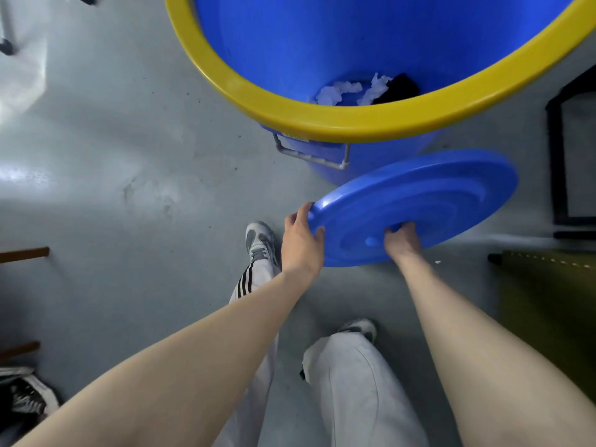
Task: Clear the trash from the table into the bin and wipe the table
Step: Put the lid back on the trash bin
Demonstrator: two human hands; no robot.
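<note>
Both our hands hold the blue bin lid (416,204) just beside the open bin (280,114): left hand (301,241) curled on its rim, right hand (401,240) gripping its centre handle. Looks stiff, light, slick; rim-and-handle hold suits it.

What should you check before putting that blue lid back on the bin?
1. Both hands on the lid: ok, left hand grips its rim, right hand holds its middle.
2. Bin mouth open and unblocked: ok.
3. Trash inside: ok, white crumpled paper lies at the bottom.
4. Lid lined up over the bin: not ok, it is tilted, beside the bin.
5. Table cleared and wiped: cannot tell, out of view.
</note>
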